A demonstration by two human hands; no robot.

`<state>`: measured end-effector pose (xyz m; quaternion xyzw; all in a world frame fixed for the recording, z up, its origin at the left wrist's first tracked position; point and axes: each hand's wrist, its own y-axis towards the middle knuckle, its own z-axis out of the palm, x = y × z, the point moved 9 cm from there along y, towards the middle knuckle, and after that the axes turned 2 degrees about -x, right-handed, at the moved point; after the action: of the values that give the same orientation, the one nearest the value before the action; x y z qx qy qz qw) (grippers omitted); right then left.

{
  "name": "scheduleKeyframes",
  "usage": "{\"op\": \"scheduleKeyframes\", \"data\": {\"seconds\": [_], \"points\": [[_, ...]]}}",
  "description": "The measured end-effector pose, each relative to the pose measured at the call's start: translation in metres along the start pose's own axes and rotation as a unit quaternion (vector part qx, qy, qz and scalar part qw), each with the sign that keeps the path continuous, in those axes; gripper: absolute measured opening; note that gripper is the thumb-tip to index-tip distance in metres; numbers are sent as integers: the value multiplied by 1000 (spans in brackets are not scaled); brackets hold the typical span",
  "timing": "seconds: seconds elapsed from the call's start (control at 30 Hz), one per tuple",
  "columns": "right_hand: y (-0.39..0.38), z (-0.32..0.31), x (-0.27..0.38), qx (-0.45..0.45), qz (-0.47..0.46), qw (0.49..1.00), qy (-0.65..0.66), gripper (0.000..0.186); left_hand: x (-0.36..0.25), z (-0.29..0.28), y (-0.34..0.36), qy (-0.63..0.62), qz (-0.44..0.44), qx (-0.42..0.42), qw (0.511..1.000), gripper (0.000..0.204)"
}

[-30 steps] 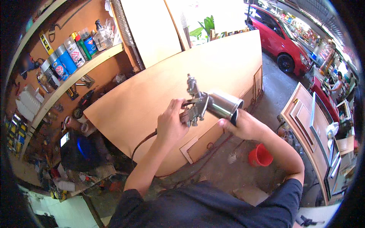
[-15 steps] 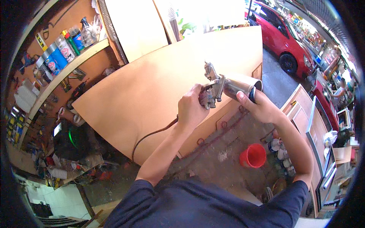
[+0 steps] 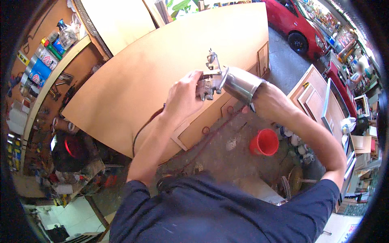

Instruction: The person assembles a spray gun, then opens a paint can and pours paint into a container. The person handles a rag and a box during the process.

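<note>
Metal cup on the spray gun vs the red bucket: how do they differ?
Colour: metal cup is shiny silver, bucket is red.
Pose: cup is tilted well over; bucket stands upright.
Place: cup is held aloft on the spray gun; bucket is on the floor.
Shared: both have round walls.

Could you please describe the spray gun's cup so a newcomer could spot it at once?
Find the big tan board; in front of it, the left hand holds a spray gun. The cup runs from the gun to the right hand: a smooth silver cylinder, unlike the gun's knobbly body.
</note>
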<state>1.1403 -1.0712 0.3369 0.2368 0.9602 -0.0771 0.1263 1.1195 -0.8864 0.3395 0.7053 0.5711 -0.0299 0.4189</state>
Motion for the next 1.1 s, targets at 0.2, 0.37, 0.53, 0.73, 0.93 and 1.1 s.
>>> {"op": "scheduleKeyframes", "data": {"seconds": [0.2,0.37,0.53,0.73,0.93,1.1], "points": [[2,21,16,-12,-84,970,-228,22,8,15,19,15,-18,183,983,26],[8,32,28,-104,-88,968,-209,30,14,36,34,24,4,308,951,28],[21,67,-10,-153,33,988,14,58,4,29,40,110,19,242,964,29],[29,37,-21,-143,74,869,469,63,-10,-4,24,198,92,19,976,41],[22,44,-28,-196,216,469,834,71,-50,-48,25,224,155,-68,960,37],[51,-11,1,-178,84,653,731,66,-56,-92,41,284,152,-31,946,29]]}}
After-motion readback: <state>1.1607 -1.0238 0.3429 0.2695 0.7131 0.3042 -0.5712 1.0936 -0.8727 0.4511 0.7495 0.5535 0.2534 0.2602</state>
